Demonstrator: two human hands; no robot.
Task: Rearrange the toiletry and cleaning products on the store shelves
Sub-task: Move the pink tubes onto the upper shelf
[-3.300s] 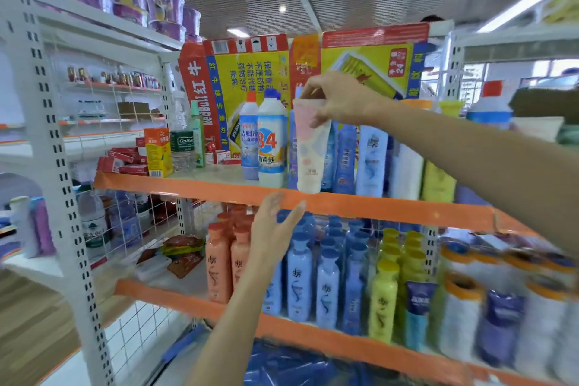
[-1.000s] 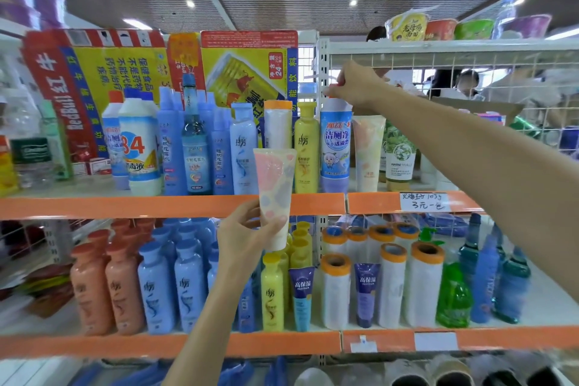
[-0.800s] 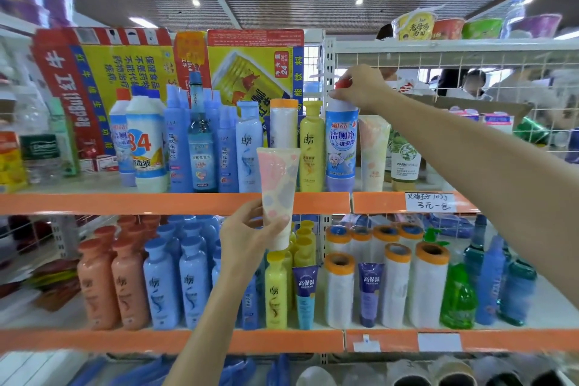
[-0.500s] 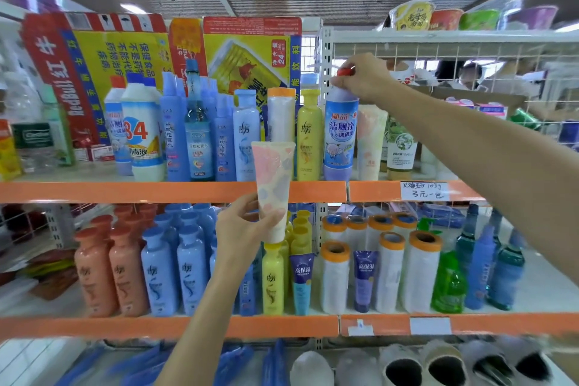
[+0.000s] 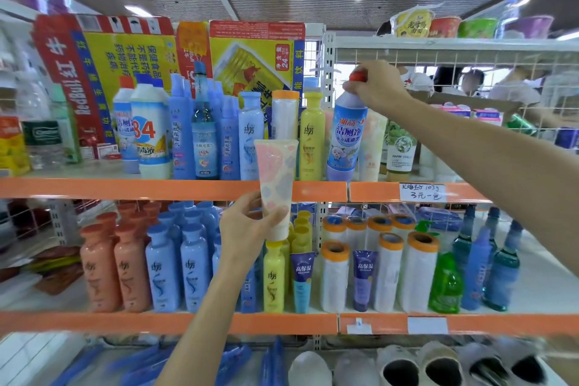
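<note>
Judging from the head view, the rearranging is midway. The left hand (image 5: 247, 226) is closed round a pastel tube (image 5: 277, 185) at frame centre, off the shelf. The right hand (image 5: 377, 86) grips the red cap of a blue cleaner bottle (image 5: 346, 138), tilted at the upper shelf (image 5: 156, 189) edge. Neither is placed yet.

Pastel pink-and-lilac blotched tube (image 5: 275, 178), red-capped blue bottle (image 5: 346, 138), orange shelf edge (image 5: 125, 189).
</note>
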